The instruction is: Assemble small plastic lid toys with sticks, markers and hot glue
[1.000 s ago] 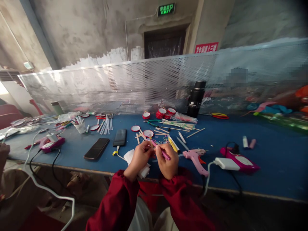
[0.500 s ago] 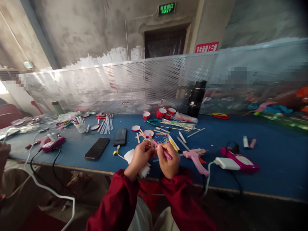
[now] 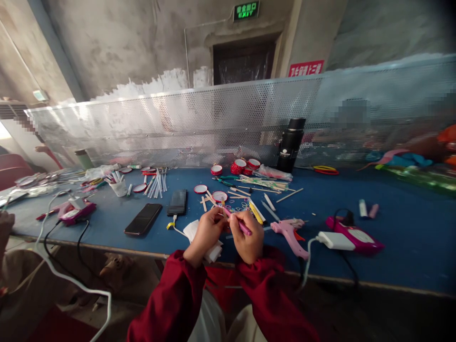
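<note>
My left hand (image 3: 210, 231) is closed on a small flat wooden craft stick (image 3: 223, 203), which stands up between thumb and fingers. My right hand (image 3: 247, 240) grips a pink marker (image 3: 244, 228) slantwise, its front end close to the stick. The fingertips of both hands nearly meet, and they hide the marker's tip and the lower part of the stick. A folded white tissue (image 3: 213, 251) lies under my left wrist. Beyond the hands are a yellow and white utility knife (image 3: 257, 212) and a round red-rimmed lid (image 3: 220, 196).
A pink glue gun (image 3: 290, 235) lies right of my hands, near a magenta power strip (image 3: 356, 237) with a white plug. Two phones (image 3: 143, 219) are at left. A black thermos (image 3: 291, 145) stands by the perforated metal screen (image 3: 160, 128). Another person's hand shows far left.
My right hand and the marker have shifted slightly left, toward my left hand. My left hand has barely moved, and its hold on the stick is the same.
</note>
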### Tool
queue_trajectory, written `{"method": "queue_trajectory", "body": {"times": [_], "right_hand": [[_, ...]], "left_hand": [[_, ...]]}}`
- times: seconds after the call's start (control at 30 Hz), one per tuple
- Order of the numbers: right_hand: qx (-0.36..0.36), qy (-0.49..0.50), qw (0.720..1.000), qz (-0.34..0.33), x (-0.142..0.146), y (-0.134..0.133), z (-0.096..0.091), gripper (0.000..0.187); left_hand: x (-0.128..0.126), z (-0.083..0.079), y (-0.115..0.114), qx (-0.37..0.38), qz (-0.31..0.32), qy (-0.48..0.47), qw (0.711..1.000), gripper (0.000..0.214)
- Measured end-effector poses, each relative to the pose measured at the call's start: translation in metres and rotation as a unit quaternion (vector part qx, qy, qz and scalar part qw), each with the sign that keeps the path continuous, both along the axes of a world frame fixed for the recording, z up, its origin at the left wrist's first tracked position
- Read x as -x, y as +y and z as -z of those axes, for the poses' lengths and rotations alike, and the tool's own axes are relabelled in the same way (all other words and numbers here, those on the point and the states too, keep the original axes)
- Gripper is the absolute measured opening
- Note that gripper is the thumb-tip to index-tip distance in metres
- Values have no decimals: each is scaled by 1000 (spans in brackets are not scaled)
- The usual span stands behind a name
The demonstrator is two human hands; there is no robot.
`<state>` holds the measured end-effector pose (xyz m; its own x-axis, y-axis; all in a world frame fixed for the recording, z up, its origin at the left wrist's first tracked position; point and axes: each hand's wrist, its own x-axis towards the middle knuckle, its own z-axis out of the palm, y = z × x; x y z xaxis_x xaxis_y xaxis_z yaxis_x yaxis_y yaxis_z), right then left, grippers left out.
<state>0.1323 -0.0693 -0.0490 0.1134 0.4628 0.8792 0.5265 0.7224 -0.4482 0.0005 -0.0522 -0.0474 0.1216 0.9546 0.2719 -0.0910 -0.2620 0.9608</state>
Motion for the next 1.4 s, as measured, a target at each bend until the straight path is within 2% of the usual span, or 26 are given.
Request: {"method": "queue_trajectory", "body": {"times": [0.13, 0.3, 0.47, 0.63, 0.8, 0.97, 1.13, 1.3, 1.4], "right_hand": [[8, 23, 999, 21, 0, 0, 1, 17], [2, 3, 1000, -7, -1, -1, 0, 12], [9, 14, 1000, 13, -1, -2, -2, 15], [0, 3, 1000, -6, -1, -2, -1, 13], [5, 9, 1000, 17, -1, -1, 0, 16], [-7, -1, 1000, -3, -1, -2, -1, 13], [6, 8, 1000, 16, -1, -1, -1, 15], [-5, -3, 1000, -5, 0, -2, -2, 13], [-8, -4, 1000, 14, 0, -2, -2, 15]], "left_hand": [[-1, 0, 0, 11, 4, -7, 1000, 20], [-1, -2, -2, 7, 6, -21, 1000, 19], [0, 0, -1, 5, -1, -7, 1000, 20], [0, 0, -1, 3, 0, -2, 1000, 19], [0, -1, -2, 5, 0, -5, 1000, 18], [0, 0, -2, 3, -1, 5, 1000, 16], [1, 1, 0, 5, -5, 14, 1000, 19], [1, -1, -2, 2, 6, 3, 1000, 20], [0, -2, -3, 9, 2, 4, 1000, 19]]}}
